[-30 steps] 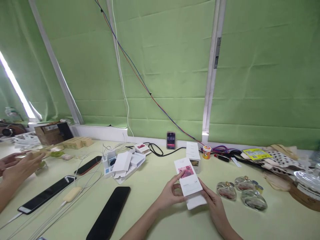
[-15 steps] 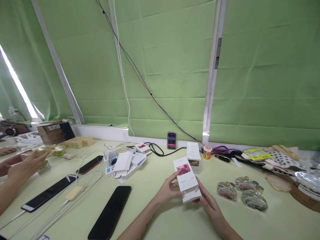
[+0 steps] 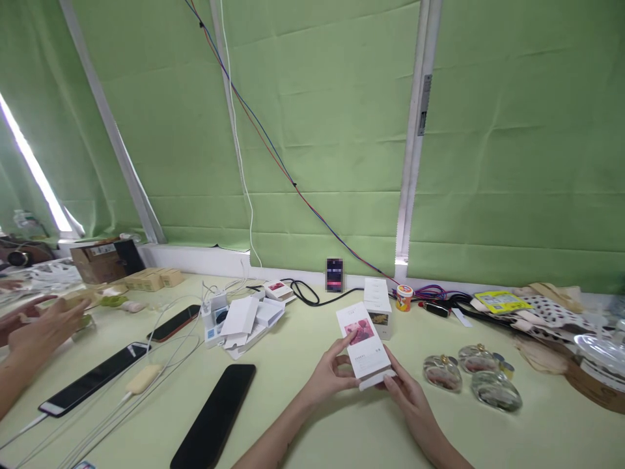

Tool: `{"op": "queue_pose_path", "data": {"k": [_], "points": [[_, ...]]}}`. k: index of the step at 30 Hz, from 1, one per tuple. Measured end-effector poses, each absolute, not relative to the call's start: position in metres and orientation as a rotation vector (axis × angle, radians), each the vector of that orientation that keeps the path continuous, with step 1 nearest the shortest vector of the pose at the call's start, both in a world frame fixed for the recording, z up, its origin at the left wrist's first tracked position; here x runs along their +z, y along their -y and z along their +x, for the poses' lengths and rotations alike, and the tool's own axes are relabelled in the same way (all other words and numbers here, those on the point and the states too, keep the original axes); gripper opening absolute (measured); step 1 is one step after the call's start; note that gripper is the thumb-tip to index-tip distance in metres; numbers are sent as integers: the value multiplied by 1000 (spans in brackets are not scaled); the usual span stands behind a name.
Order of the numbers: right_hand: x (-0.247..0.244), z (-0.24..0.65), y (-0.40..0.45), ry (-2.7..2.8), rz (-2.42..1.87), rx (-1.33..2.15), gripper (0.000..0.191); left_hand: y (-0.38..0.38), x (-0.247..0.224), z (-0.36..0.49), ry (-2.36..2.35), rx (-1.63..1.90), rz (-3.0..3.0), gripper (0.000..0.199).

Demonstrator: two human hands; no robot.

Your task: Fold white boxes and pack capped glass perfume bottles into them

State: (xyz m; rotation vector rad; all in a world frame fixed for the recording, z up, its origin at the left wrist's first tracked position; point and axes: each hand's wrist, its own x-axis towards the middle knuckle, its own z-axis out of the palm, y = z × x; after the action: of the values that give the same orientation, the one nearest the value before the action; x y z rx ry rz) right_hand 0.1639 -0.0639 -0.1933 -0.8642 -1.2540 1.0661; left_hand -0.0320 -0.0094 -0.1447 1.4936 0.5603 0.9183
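A small white carton (image 3: 368, 352) with a pink flower picture is held tilted between my two hands, its near end flap almost folded down. My left hand (image 3: 332, 371) grips the carton's left side, one finger lying across the picture. At the lower right corner, my right hand (image 3: 407, 394) has its fingers and thumb closed on the end flap and side. Just behind stands a row of similar white boxes (image 3: 377, 296). Several rounded glass bottles (image 3: 495, 391) lie to the right of my right hand.
A black phone (image 3: 215, 417) lies left of my forearm. Beyond it are white cables, another phone (image 3: 97, 378) and folded white card pieces (image 3: 251, 322). An orange tub (image 3: 403, 298) stands at the back. At far left, another person's hands (image 3: 46, 326) are at work.
The carton's near end flap, which stood partly open, is now pressed nearly flat. My right thumb has moved up onto that end.
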Motion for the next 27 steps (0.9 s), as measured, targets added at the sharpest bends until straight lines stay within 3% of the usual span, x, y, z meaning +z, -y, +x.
{"op": "queue_pose_path", "data": {"k": [18,27], "points": [[-197,166,58,1171,-897,1052,57,6,-159,-28,-616,957,1540,83],[-198,169,58,1121,-955,1028,53,13,-158,-22,-597,941,1510,90]]}}
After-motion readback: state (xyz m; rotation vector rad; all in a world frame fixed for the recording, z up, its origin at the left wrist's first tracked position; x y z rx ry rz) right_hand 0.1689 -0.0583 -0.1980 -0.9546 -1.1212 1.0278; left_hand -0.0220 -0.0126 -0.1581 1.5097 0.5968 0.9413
